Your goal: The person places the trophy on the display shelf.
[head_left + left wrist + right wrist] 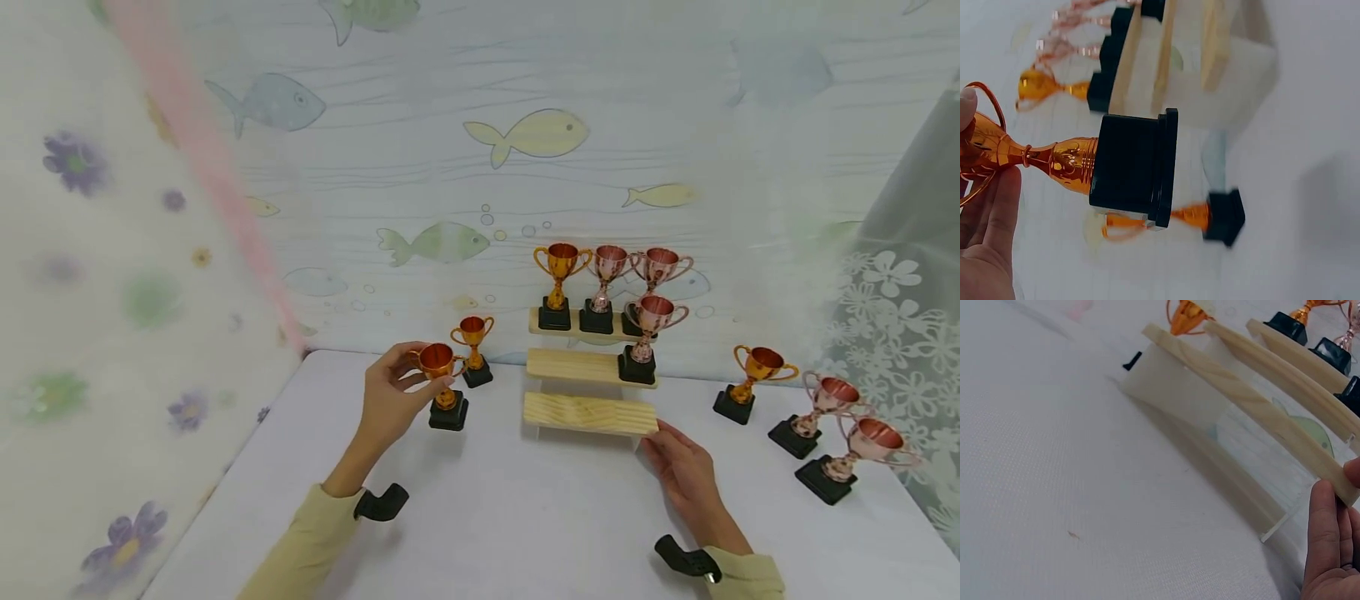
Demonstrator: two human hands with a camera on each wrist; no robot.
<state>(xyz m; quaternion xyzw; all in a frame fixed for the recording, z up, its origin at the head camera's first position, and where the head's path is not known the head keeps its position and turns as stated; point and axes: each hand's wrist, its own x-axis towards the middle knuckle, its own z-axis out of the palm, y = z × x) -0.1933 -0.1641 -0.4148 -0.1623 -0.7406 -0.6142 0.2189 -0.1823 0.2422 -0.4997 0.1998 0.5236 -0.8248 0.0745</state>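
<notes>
My left hand (392, 398) holds a small gold-orange trophy cup (1129, 165) by its bowl, with the thumb on the near side. The trophy is upright, its black square base hanging below the fingers. Just behind it stands another gold trophy (472, 333) on the table. With my right hand (684, 475) I grip the right end of the lowest plank (1254, 412) of a three-tier wooden display stand (577, 364), thumb above and fingers below. The top tier bears a gold trophy (558, 275) and two rose-gold ones; one rose-gold trophy (651, 321) stands at the middle tier's right end.
On the right side of the white table (510, 517) stand a gold trophy (753, 375) and two rose-gold trophies, one of them the nearest (847, 458). A fish-patterned curtain (420, 150) hangs behind the table. Clear side supports (1279, 525) carry the stand's planks.
</notes>
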